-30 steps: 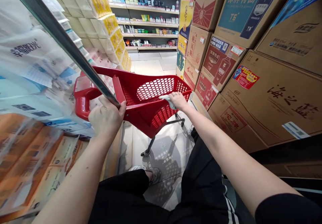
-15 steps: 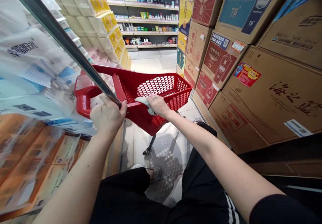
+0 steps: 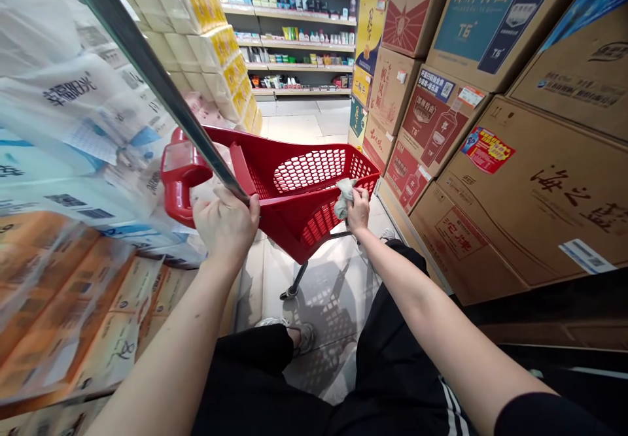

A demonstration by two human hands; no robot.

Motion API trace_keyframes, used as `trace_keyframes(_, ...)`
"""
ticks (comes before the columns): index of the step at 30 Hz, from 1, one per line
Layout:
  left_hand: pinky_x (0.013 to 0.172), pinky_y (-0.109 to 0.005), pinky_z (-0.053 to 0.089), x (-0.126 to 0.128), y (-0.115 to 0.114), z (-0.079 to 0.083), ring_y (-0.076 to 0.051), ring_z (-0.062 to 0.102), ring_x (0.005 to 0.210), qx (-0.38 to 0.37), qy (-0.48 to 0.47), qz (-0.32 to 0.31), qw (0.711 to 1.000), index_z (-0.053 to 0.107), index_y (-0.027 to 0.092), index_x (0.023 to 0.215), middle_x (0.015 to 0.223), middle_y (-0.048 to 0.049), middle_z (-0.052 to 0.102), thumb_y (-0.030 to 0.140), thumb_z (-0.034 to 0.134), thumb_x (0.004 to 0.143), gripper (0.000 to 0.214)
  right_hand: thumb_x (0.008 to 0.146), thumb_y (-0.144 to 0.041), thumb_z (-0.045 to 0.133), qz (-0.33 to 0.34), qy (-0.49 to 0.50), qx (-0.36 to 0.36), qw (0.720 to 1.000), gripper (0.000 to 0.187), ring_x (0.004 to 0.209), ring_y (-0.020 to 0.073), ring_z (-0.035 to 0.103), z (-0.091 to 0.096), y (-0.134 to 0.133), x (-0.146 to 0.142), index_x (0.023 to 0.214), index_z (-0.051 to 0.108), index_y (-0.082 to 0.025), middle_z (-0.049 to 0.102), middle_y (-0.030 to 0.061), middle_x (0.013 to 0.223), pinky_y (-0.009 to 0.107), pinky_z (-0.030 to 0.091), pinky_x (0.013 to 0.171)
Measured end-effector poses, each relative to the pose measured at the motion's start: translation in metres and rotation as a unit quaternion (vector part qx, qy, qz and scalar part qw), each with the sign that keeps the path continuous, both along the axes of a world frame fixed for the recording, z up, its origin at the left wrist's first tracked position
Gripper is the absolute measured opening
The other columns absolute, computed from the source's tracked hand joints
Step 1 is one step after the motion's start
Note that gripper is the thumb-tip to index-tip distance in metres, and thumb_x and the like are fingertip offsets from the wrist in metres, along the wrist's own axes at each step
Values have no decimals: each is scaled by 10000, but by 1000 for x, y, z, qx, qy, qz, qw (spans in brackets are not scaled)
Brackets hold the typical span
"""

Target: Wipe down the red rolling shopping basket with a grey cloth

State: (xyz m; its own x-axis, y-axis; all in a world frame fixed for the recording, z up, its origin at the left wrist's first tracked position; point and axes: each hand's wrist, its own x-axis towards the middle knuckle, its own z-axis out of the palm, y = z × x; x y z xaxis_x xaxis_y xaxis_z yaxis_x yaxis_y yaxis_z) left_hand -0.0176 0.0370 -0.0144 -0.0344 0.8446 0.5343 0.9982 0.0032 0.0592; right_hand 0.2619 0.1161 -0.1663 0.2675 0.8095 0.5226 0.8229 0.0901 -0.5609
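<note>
A red plastic shopping basket on wheels (image 3: 314, 210) stands tilted in the aisle in front of me. My left hand (image 3: 226, 221) is wrapped round its long dark metal pull handle (image 3: 161, 86), which runs up to the top left. My right hand (image 3: 358, 208) is closed on a crumpled pale cloth (image 3: 343, 194) and presses it against the basket's right rim, near the far corner. My legs in black trousers show below.
Stacked cardboard liquor boxes (image 3: 495, 181) wall the right side. Plastic-wrapped tissue packs (image 3: 78, 181) fill the left, with yellow packs (image 3: 220, 63) behind. Tiled floor (image 3: 299, 125) runs ahead to shelves of small goods (image 3: 299, 37). A shoe (image 3: 299, 338) rests under the basket.
My right hand with the cloth slid back along the basket's rim towards me, then out again to the right far corner. The left hand kept its grip on the handle.
</note>
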Motion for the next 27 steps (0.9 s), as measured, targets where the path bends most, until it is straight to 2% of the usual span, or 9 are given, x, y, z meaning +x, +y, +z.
trace_keyframes(3, 923, -476, 375, 9, -2, 2, -351, 640, 889, -12, -9, 10, 1000, 474, -20, 1225, 895, -236, 675, 491, 326, 892, 628, 974, -242, 371, -12, 47, -32, 998, 373, 1070, 228, 610, -14, -8, -22, 1202, 635, -109, 617, 184, 1178, 340, 477, 940)
trace_keyframes(5, 927, -470, 372, 14, -2, 2, -346, 639, 899, -17, -20, 6, 1000, 474, -15, 1225, 897, -229, 674, 481, 334, 886, 617, 958, -236, 390, -12, 59, -31, 998, 357, 1078, 240, 601, -16, -7, -37, 1158, 656, -108, 630, 187, 1155, 369, 471, 956)
trace_keyframes(8, 943, -470, 363, 20, -1, 3, -348, 634, 930, -22, -32, -8, 999, 483, -9, 1208, 920, -238, 667, 472, 331, 885, 598, 935, -204, 388, -45, 61, -16, 997, 352, 1109, 266, 582, -5, -4, -59, 1074, 693, -95, 596, 218, 1190, 420, 456, 986)
trace_keyframes(11, 951, -486, 356, 25, 1, 4, -360, 626, 955, -26, -46, -15, 998, 478, -17, 1213, 950, -256, 659, 463, 332, 883, 601, 912, -144, 379, -57, 36, -57, 996, 355, 1167, 294, 561, 16, -6, -82, 1031, 707, -79, 539, 253, 1245, 448, 451, 1003)
trace_keyframes(14, 955, -496, 351, 28, 5, 3, -363, 627, 944, -28, -50, -24, 998, 465, -38, 1228, 942, -259, 656, 460, 332, 884, 619, 913, -104, 361, -10, -33, -132, 991, 387, 1241, 270, 530, 32, -21, -105, 1129, 683, -82, 487, 241, 1309, 394, 433, 1051)
trace_keyframes(17, 956, -493, 352, 30, 9, 0, -359, 630, 941, -19, -48, -30, 998, 465, -37, 1230, 932, -251, 657, 457, 325, 894, 613, 899, -89, 389, 83, -53, -92, 991, 394, 1292, 240, 494, 35, -41, -124, 1179, 666, -106, 468, 200, 1342, 346, 404, 1095)
trace_keyframes(21, 956, -490, 357, 28, 9, -1, -360, 630, 954, -10, -39, -25, 999, 462, -22, 1234, 942, -244, 660, 454, 313, 902, 599, 876, -70, 408, 196, -6, 20, 980, 429, 1321, 227, 452, 24, -56, -129, 1214, 659, -152, 501, 148, 1349, 347, 399, 1111)
trace_keyframes(24, 958, -491, 356, 25, 6, 0, -355, 631, 934, -15, -40, -12, 999, 470, -13, 1218, 923, -232, 660, 453, 312, 900, 586, 878, -49, 376, 236, -25, 8, 971, 458, 1285, 215, 467, 13, -56, -121, 1232, 649, -147, 538, 129, 1333, 340, 410, 1100)
trace_keyframes(27, 963, -492, 354, 21, 4, 1, -356, 629, 936, -20, -50, -5, 999, 478, -3, 1207, 928, -232, 657, 458, 323, 895, 578, 887, -58, 396, 238, -88, -46, 966, 445, 1243, 233, 478, 0, -56, -113, 1244, 642, -157, 555, 125, 1334, 372, 437, 1072)
